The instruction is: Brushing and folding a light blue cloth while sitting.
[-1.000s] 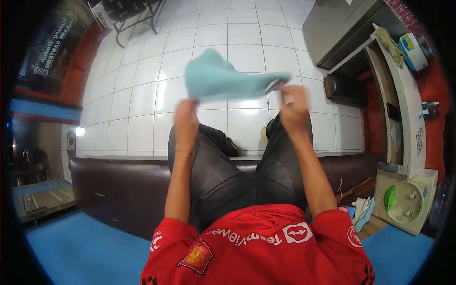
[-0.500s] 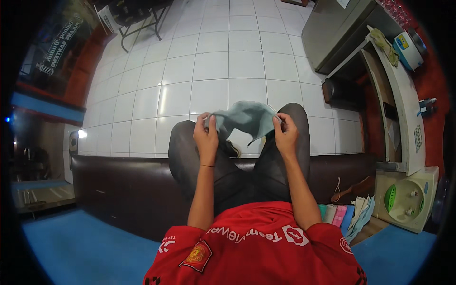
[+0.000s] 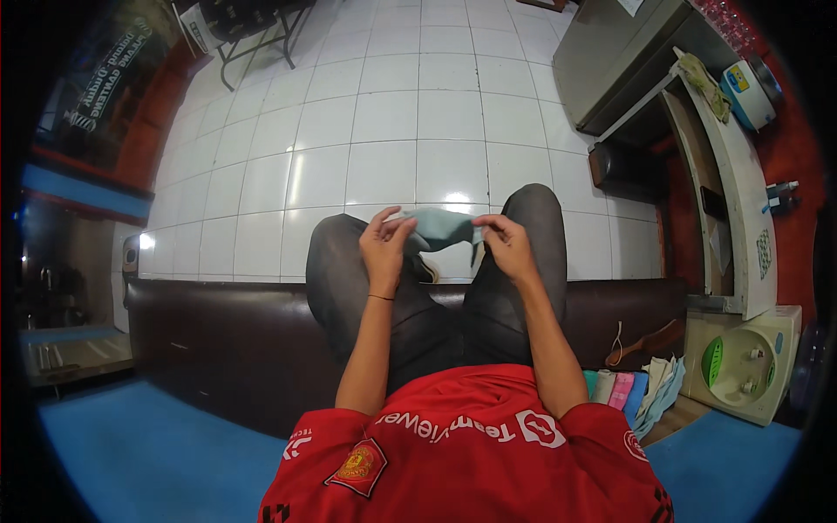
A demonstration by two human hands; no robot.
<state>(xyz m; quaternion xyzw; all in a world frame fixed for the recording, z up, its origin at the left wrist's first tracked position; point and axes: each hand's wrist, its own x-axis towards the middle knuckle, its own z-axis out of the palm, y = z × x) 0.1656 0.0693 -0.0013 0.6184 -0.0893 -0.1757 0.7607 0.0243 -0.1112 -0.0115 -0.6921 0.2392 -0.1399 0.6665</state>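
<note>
Fingers (image 3: 403, 231) of the left hand (image 3: 382, 253) and right hand (image 3: 512, 251) pinch opposite ends of a pale teal cloth (image 3: 443, 226); it sags between them, beyond the front edge of the brown bench (image 3: 218, 349); folded cloths (image 3: 621, 390) lie near the bench's right end.

Cloth (image 3: 445, 225) between hands (image 3: 382, 253), floor (image 3: 384, 166) before bench (image 3: 218, 349)
</note>
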